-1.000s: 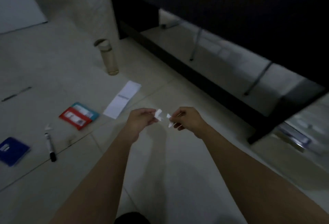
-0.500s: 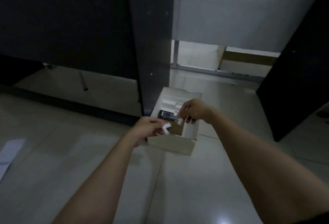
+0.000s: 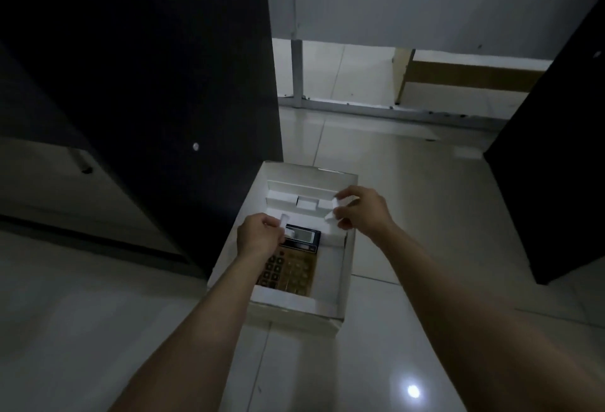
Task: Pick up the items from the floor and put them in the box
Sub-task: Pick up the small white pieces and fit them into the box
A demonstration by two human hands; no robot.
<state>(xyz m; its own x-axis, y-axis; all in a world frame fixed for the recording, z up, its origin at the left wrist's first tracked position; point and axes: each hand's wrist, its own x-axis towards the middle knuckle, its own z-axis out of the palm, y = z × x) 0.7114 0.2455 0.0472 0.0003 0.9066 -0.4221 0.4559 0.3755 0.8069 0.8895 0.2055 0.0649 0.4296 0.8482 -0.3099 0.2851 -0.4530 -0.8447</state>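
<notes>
Pale floor tiles [image 3: 425,248] carry a white box [image 3: 347,267] holding a calculator [image 3: 294,264]. Over the box, left hand [image 3: 258,236] pinches one paper scrap [image 3: 285,219]; right hand [image 3: 360,211] pinches another [image 3: 334,208]. Scraps appear light, limp and easily creased; an edge pinch should suffice.

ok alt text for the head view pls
Two bare hands, left hand and right hand, each pinch a small white paper scrap over an open white box on a tiled floor. A brown calculator lies inside, beside a dark cabinet.
</notes>
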